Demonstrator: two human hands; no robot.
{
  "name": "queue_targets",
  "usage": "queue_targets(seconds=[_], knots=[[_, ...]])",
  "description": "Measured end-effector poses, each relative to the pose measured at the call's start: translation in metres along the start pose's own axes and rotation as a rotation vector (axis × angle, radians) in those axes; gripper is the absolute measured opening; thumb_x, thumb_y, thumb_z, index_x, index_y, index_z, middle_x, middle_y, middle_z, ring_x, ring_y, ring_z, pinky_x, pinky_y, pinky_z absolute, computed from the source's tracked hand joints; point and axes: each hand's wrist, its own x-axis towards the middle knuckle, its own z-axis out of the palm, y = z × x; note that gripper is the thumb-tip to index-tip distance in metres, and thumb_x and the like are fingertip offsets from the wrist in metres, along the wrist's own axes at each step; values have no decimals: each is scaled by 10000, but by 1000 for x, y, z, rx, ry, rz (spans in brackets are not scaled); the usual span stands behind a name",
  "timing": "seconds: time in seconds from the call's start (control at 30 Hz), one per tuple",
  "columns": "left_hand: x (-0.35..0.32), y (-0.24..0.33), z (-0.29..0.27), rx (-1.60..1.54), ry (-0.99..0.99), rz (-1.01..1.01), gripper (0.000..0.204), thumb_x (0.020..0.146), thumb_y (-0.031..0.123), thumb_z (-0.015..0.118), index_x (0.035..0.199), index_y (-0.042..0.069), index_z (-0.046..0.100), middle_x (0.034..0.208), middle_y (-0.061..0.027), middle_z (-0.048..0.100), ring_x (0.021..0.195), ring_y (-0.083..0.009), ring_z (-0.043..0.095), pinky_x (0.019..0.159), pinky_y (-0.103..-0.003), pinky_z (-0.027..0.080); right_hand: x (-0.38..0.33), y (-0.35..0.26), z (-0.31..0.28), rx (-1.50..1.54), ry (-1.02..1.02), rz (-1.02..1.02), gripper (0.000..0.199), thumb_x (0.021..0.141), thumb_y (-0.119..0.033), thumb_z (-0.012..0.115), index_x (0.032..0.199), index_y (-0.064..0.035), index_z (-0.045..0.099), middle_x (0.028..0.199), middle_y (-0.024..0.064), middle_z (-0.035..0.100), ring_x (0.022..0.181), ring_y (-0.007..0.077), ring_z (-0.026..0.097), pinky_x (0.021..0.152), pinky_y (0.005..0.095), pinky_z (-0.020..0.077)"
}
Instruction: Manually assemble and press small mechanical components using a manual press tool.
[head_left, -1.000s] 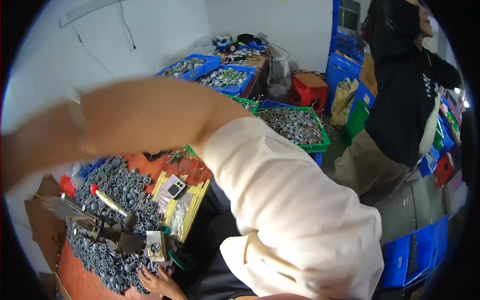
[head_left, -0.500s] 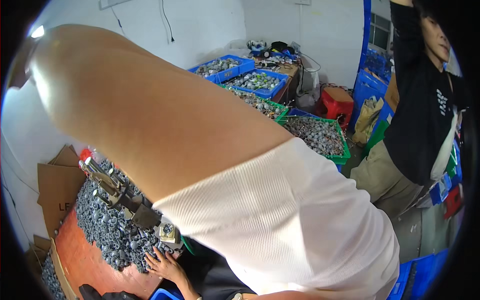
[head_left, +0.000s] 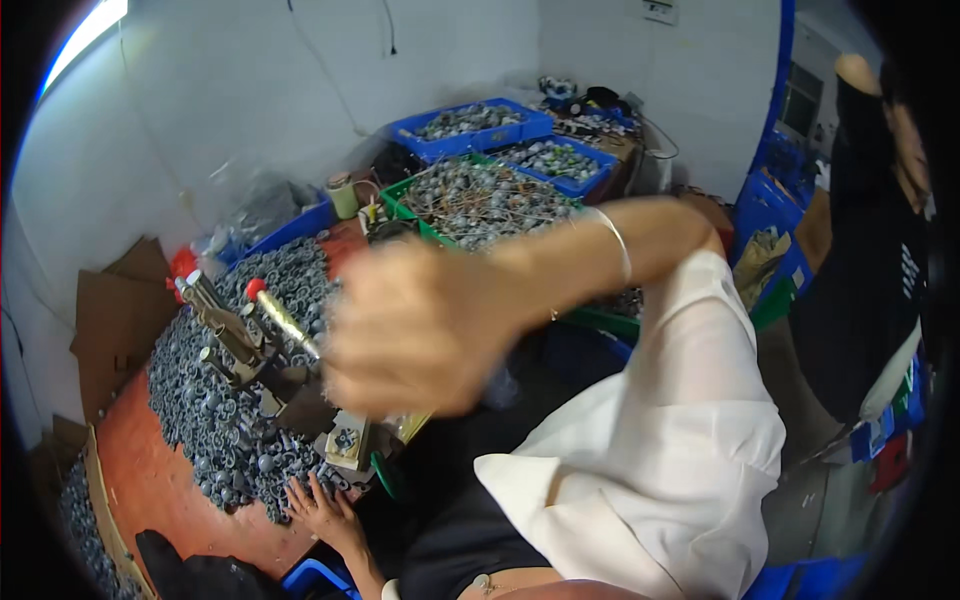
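My right hand point(head_left: 420, 330) is raised in the middle of the view, smeared by motion. Its fingers look curled, but whether they hold anything does not show. A thin bracelet point(head_left: 617, 240) circles this wrist, below a white sleeve point(head_left: 660, 430). Beside the hand stands a metal hand press point(head_left: 235, 345); its brass-coloured lever point(head_left: 285, 320) ends in a red knob. Spread fingers of my left hand point(head_left: 325, 515) rest at the near edge of a heap of small grey rounded parts point(head_left: 225, 430). Just above that hand lies the press's pale base block with a metal fixture point(head_left: 345, 443).
Red-topped table point(head_left: 150, 470) carries the heap. Cardboard point(head_left: 120, 310) borders its left side. Beyond are a green crate point(head_left: 400, 205) and blue crates point(head_left: 430, 148) of small parts. A jar point(head_left: 342, 196) stands at the back. At right is another person in black point(head_left: 860, 270).
My right arm, stretched across the view to the upper left before, has come back toward the middle, so its hand and the red-knobbed lever now show. My left hand stays by the heap.
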Motion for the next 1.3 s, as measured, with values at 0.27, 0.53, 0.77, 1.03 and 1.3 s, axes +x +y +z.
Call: queue_targets(seconds=[0.27, 0.53, 0.77, 1.03, 1.3], knots=[[7, 25, -10, -45, -62, 74, 503, 729, 28, 568, 1230, 64, 549, 1431, -219, 343, 1348, -394, 281, 1111, -569, 104, -157, -127, 36, 602, -253, 630, 240, 783, -145, 660, 643, -72, 480, 580, 51, 456, 501, 222, 514, 463, 348, 421], [6, 9, -2, -26, -107, 117, 456, 788, 34, 584, 1238, 91, 546, 1435, -211, 347, 1318, -384, 342, 1098, -537, 209, -162, -221, 107, 833, 0, 1182, 160, 773, -100, 676, 673, -44, 564, 625, 94, 532, 524, 284, 539, 480, 371, 438], [35, -13, 11, 30, 39, 115, 353, 801, 36, 598, 1148, 92, 629, 1251, -165, 517, 1185, -346, 467, 1003, -433, 371, -138, -191, 144, 1050, 70, 917, 167, 752, -100, 699, 661, -40, 573, 586, 99, 499, 486, 272, 497, 450, 373, 381], [45, 0, 13, 99, 163, 42, 254, 725, 126, 709, 967, 64, 661, 1165, -83, 549, 1100, -293, 488, 928, -424, 359, -112, -199, 149, 1169, 50, 1298, 97, 759, -7, 685, 704, 1, 605, 577, 81, 517, 454, 187, 472, 440, 296, 360], [47, -3, 9, 184, 127, 146, 212, 693, 102, 694, 896, 59, 656, 1148, -67, 563, 1109, -255, 496, 911, -403, 361, -115, -199, 151, 1215, -26, 1513, 86, 849, -58, 626, 885, 20, 634, 662, 70, 608, 532, 85, 537, 491, 219, 389]])
